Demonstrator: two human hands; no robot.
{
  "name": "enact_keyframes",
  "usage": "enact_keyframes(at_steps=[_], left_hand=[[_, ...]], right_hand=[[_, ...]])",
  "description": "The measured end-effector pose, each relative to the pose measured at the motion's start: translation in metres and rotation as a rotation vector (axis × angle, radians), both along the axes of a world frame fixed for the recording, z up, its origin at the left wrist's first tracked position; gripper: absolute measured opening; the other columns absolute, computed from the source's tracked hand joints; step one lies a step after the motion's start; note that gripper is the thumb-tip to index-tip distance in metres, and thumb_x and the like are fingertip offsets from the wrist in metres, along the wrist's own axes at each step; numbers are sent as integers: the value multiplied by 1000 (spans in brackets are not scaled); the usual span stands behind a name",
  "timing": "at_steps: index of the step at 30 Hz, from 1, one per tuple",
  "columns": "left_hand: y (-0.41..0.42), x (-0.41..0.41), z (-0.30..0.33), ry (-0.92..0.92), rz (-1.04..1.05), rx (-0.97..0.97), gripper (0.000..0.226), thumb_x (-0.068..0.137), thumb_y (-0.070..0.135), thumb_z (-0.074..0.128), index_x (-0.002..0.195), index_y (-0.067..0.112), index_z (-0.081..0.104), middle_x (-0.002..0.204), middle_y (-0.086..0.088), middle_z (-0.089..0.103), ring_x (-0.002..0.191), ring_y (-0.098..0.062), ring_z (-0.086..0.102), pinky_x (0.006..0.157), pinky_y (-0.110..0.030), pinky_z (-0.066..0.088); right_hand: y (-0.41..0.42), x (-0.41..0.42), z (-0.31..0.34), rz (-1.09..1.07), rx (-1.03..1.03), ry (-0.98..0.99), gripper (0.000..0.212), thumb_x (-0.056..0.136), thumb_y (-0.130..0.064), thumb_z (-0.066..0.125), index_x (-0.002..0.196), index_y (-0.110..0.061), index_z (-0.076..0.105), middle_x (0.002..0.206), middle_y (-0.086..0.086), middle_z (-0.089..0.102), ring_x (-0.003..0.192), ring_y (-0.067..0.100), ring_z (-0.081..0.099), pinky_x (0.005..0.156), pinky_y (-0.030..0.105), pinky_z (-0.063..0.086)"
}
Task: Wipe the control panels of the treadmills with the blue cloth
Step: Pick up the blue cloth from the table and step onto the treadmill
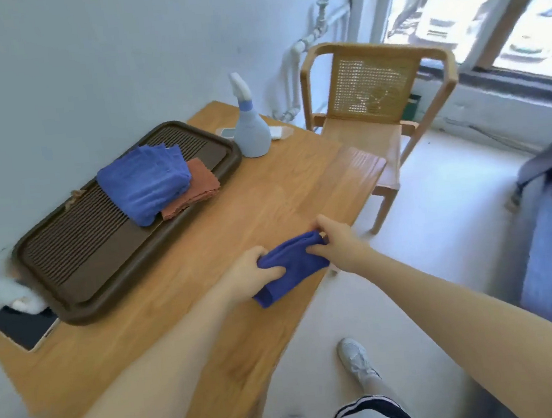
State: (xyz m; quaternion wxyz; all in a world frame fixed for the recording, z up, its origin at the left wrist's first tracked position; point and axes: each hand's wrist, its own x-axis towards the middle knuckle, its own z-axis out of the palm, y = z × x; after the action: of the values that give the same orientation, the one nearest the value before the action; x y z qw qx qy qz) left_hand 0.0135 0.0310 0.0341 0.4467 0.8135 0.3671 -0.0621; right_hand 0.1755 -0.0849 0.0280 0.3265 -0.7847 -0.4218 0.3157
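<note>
1. There is one view only, from a wide-angle camera on the person's head, so no second view shares the scene.
2. It looks forward and steeply down; both forearms run up from the bottom edge to the left hand (257, 271) and right hand (333, 243), which sit near mid-frame.
3. The hands are close to the lens, and a shoe (356, 361) shows below them.
4. The table (177, 319) runs slantwise, left of the hands and beyond them.
5. The chair (376, 105) and window (484, 3) lie beyond the hands, to the upper right, bent by the lens.
</note>
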Motion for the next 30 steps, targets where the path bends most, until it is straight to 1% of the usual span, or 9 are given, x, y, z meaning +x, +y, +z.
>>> enact_keyframes(at_steps=[4, 7, 9, 12, 17, 20, 24, 27, 30], left_hand=[[-35, 16, 23, -152, -146, -141, 16, 85, 21, 63, 94, 14, 52, 83, -1, 60, 68, -12, 54, 56, -23, 37], [-84, 38, 39, -219, -415, -281, 26, 89, 14, 59, 114, 22, 57, 101, 5, 64, 90, -10, 59, 67, -14, 45], [-125, 52, 45, -192, -664, -246, 13, 90, 18, 58, 98, 26, 65, 94, 8, 64, 89, -12, 58, 70, -14, 44], [-191, 69, 53, -183, -887, -183, 23, 86, 31, 62, 105, 19, 68, 123, 14, 46, 105, -4, 48, 89, -24, 40], [-325, 70, 87, -359, -1039, -365, 20, 93, 11, 52, 78, 23, 58, 68, 11, 57, 58, 6, 51, 55, -10, 40], [-414, 66, 97, -394, -1132, -358, 15, 94, 9, 48, 84, 19, 53, 72, 7, 53, 56, 6, 48, 49, -9, 36], [-517, 57, 98, -348, -1168, -363, 7, 93, 15, 49, 95, 12, 54, 83, 2, 57, 74, -9, 52, 64, -21, 43], [-577, 53, 100, -217, -1050, -432, 7, 94, 13, 45, 89, 14, 50, 82, -5, 56, 67, -14, 55, 58, -31, 52], [-634, 55, 110, -23, -875, -783, 17, 94, 8, 37, 98, 8, 54, 95, -17, 63, 71, -27, 66, 71, -48, 57]], right_hand=[[-87, -32, 18, -334, 100, -10, 12, 88, -7, 60, 97, 0, 57, 116, 0, 45, 108, 12, 45, 79, 18, 35], [-161, -58, 45, -585, 195, 8, 4, 93, -11, 53, 97, -10, 52, 89, -2, 57, 81, 13, 49, 66, 16, 40], [-211, -69, 61, -642, 150, -34, 4, 95, -18, 50, 97, -15, 49, 82, 5, 59, 71, 16, 49, 59, 21, 38], [-285, -88, 81, -763, 172, -57, 11, 96, -19, 50, 87, -25, 48, 79, -5, 57, 70, 4, 52, 65, 20, 40], [-408, -133, 99, -1143, 542, 313, 7, 95, -15, 53, 96, -13, 59, 89, 1, 66, 80, 5, 60, 69, 18, 46], [-483, -169, 100, -1058, 635, 545, 33, 90, -24, 59, 121, -17, 59, 118, 3, 66, 108, 19, 62, 86, 34, 50], [-567, -206, 93, -1231, 481, 268, 33, 87, 0, 57, 116, -17, 58, 100, 0, 68, 85, 12, 63, 66, 19, 49], [-621, -213, 96, -1498, 396, -34, 14, 87, -6, 55, 95, -17, 57, 88, 5, 65, 75, 12, 58, 64, 23, 45], [-653, -207, 101, -1504, 213, -420, 16, 85, -4, 52, 88, -20, 56, 82, 1, 62, 66, 10, 52, 65, 24, 44]])
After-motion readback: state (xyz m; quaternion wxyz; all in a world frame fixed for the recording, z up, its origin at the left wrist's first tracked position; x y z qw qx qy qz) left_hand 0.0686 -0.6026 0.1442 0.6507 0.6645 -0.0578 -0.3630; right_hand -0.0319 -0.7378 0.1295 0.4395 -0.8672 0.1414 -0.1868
